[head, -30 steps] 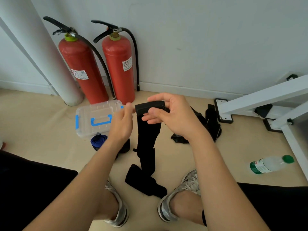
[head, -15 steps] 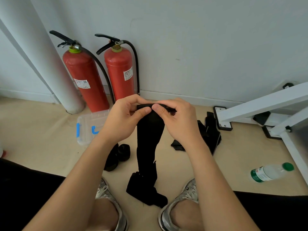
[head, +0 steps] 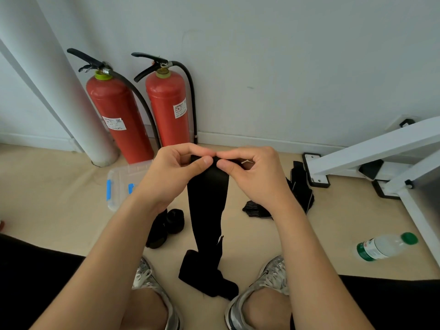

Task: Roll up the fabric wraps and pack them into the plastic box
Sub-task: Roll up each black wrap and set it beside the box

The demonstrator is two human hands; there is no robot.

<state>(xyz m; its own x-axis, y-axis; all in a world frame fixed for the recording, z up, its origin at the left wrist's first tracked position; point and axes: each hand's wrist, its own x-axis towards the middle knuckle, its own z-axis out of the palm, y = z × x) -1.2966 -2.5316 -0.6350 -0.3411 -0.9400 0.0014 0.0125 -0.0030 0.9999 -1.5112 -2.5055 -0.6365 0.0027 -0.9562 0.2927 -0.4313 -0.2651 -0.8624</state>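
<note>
both the left hand (head: 176, 172) and right hand (head: 254, 175) are pinching the black wrap's (head: 207, 206) top edge mid-frame, seemingly letting it hang to roll tightly, the plastic box (head: 119, 184) waiting closed at left.

On my feed the left grip (head: 176, 173) and right grip (head: 256, 178) both pinch the top end of a long black wrap (head: 207, 208), thumbs nearly touching. Its tail hangs down and lies crumpled on the floor (head: 47, 191) between the shoes (head: 147, 277). A clear plastic box (head: 117, 186) sits behind the left forearm, rolled wraps (head: 175, 221) near it, and loose wraps (head: 302, 194) lie further right.
</note>
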